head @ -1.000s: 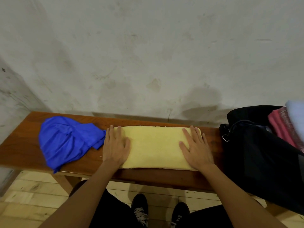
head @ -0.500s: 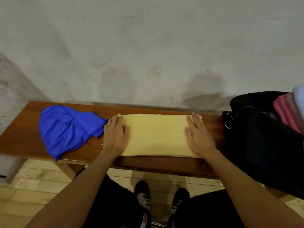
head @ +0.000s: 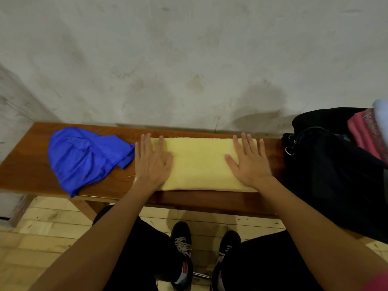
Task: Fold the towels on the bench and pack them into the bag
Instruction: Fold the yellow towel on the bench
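Pressing flat now: your left hand (head: 152, 162) and right hand (head: 248, 162) lie palm-down with fingers straight, one on each end of the yellow towel (head: 199, 164), a long folded strip across the middle of the bench (head: 27, 171). Keep the edges squared under your palms before you fold end to end. The blue towel (head: 84, 156) sits crumpled just left, unfolded. The black bag (head: 336, 175) stands open at your right, pink cloth (head: 363, 133) and something pale showing inside.

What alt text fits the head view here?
Left hand and right hand press flat on a folded yellow towel on a wooden bench, crumpled blue towel left, open black bag right.
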### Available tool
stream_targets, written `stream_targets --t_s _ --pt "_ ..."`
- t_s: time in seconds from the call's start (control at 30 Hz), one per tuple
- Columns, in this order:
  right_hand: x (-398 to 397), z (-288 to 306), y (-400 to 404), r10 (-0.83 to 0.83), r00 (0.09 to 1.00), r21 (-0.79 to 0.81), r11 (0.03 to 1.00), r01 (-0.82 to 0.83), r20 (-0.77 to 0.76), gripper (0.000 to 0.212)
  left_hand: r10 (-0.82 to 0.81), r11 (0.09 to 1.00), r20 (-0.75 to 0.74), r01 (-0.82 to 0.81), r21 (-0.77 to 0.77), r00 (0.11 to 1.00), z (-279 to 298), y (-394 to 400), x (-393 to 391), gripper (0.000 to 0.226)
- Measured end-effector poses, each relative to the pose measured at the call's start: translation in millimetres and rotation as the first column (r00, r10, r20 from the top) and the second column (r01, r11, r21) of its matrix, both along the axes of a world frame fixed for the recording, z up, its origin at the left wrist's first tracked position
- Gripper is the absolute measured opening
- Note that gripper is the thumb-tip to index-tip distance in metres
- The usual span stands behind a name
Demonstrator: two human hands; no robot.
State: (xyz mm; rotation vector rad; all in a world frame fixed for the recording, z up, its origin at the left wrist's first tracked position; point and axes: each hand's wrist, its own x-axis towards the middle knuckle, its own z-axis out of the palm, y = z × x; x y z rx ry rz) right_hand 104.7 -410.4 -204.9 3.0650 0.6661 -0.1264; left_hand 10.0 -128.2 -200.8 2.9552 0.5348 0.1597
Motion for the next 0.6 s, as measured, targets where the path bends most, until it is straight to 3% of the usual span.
stream_targets --t_s 0.1,0.17,0.6 --pt "-9.0 5.8 23.5 0.069 0.997 0.102 0.993 -0.066 -0.024 0.073 -0.251 0.968 -0.054 0.251 -0.001 0.967 2.4 -28.6 7.7 0.068" --pt "-18.0 3.3 38.8 0.134 0.99 0.145 0.981 -0.125 -0.05 0.073 -0.327 0.945 -0.102 0.325 -0.034 0.94 -2.6 -41.7 7.1 0.07" --pt "-21.2 -7.9 36.7 0.122 0.989 0.151 0.983 -0.108 -0.085 0.073 -0.311 0.949 -0.149 0.315 0.005 0.939 -10.7 -42.9 8.2 0.077"
